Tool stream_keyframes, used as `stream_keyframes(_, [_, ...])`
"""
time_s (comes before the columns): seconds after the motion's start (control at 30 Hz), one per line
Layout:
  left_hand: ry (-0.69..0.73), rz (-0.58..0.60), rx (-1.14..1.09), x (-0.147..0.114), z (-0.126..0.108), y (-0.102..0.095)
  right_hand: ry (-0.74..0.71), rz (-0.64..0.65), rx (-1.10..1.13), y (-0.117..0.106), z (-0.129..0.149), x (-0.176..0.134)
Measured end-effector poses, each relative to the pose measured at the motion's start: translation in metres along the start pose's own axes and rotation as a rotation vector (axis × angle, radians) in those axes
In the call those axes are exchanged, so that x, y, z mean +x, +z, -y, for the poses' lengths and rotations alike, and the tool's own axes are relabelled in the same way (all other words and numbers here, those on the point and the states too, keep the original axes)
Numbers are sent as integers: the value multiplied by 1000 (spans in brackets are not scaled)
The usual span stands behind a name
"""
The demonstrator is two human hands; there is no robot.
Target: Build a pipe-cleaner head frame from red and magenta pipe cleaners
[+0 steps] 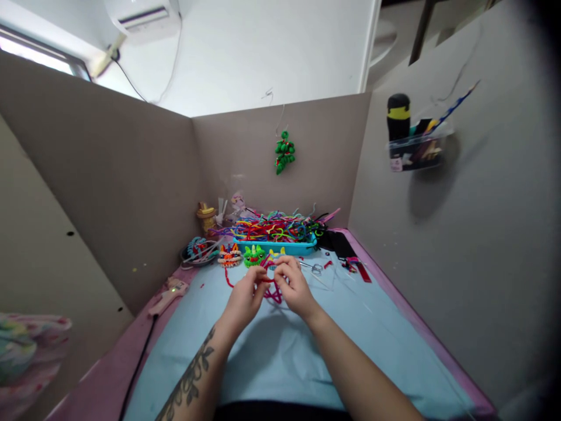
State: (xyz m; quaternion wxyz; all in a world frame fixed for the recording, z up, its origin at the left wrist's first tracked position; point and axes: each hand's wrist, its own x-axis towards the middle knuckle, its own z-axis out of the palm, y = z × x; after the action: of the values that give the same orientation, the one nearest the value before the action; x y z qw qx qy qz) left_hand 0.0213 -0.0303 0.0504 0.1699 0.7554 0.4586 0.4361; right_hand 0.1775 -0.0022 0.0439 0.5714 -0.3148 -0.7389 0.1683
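Over the middle of the blue cloth, my left hand (pixel 249 293) pinches a red pipe cleaner (pixel 228 277), one end of which trails out to the left. Facing it, my right hand (pixel 294 285) has its fingertips closed on the same strand. Magenta pipe cleaner loops (pixel 274 298) show between and below the hands; my fingers hide how they join. Just beyond stand fuzzy figures: an orange and white one (pixel 229 255), a green one with a face (pixel 254 256) and a yellow one (pixel 277 254), partly covered by my fingers.
A turquoise tray (pixel 289 248) heaped with coloured pipe cleaners stands at the back. Scissors (pixel 315 269) lie right of my hands. On the left are a dark bowl (pixel 205 258) and a pink corded glue gun (pixel 166 297). Grey partitions (pixel 280 193) enclose the table.
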Motion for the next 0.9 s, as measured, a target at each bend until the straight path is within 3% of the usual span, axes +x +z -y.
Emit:
stream_keyframes(0.13, [77, 78, 155, 2, 3, -15, 102, -4, 142, -3, -5, 3])
stream_keyframes(0.23, [132, 52, 136, 5, 10, -21, 151, -7, 262, -4, -8, 4])
stream_keyframes(0.3, [79, -12, 52, 6, 16, -20, 171, -12, 327, -5, -10, 4])
stream_keyframes(0.37, [-61, -61, -73, 7, 19, -17, 184, -24, 379, -5, -11, 4])
stream_keyframes(0.5, [-335, -30, -363, 7, 17, -12, 211, -24, 464, -4, -16, 2])
stream_keyframes(0.7, [-353, 79, -585, 7, 7, -17, 237, 37, 613, -1, -23, 0])
stream_keyframes(0.9, [-402, 276, -663, 4, 8, -20, 203, 64, 561, -4, -25, 0])
